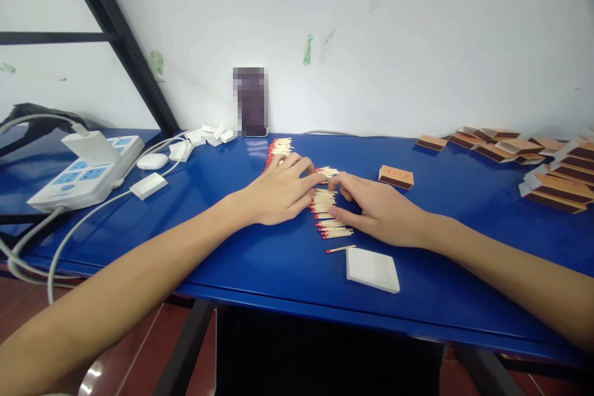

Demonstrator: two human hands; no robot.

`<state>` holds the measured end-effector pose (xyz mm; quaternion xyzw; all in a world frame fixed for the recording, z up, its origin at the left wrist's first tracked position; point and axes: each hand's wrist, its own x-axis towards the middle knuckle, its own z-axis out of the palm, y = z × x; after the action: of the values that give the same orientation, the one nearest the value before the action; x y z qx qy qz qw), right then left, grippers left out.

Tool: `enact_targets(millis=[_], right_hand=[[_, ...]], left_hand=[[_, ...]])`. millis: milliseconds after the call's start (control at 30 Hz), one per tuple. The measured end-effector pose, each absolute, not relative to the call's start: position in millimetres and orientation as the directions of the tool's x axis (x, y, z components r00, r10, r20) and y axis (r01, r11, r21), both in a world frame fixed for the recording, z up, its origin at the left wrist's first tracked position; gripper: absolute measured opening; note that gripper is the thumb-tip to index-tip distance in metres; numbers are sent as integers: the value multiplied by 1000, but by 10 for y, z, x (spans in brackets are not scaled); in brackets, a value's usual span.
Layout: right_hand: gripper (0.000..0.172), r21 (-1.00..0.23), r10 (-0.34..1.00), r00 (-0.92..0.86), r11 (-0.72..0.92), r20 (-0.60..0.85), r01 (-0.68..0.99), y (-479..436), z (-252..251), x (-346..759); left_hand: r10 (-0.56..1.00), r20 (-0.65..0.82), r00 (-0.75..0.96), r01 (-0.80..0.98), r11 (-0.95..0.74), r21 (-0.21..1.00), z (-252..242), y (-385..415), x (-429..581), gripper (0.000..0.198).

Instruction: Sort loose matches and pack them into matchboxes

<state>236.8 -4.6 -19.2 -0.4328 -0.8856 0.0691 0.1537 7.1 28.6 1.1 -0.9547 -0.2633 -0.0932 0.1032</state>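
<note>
Between the back and front edges of the blue surface (260, 263), matches (323, 201) are touched by the left hand (281, 192), loosely spread, and right hand (380, 207), narrowly curved, any pinch unclear.

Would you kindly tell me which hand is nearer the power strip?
Left: the left hand lies right of the power strip, by the matches; the right hand is farther right.

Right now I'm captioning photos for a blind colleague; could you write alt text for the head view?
A person's left hand and right hand are close together over red-tipped matches on a blue table. A white tray lies nearer the viewer, matchboxes at right, a power strip at left.
</note>
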Motion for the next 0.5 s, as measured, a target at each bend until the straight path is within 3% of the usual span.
enact_targets(millis=[500], right_hand=[[34, -327, 777, -595, 628, 205, 706, -63, -141, 2357]], left_hand=[[448, 220, 867, 470, -880, -62, -47, 313, 31, 49]])
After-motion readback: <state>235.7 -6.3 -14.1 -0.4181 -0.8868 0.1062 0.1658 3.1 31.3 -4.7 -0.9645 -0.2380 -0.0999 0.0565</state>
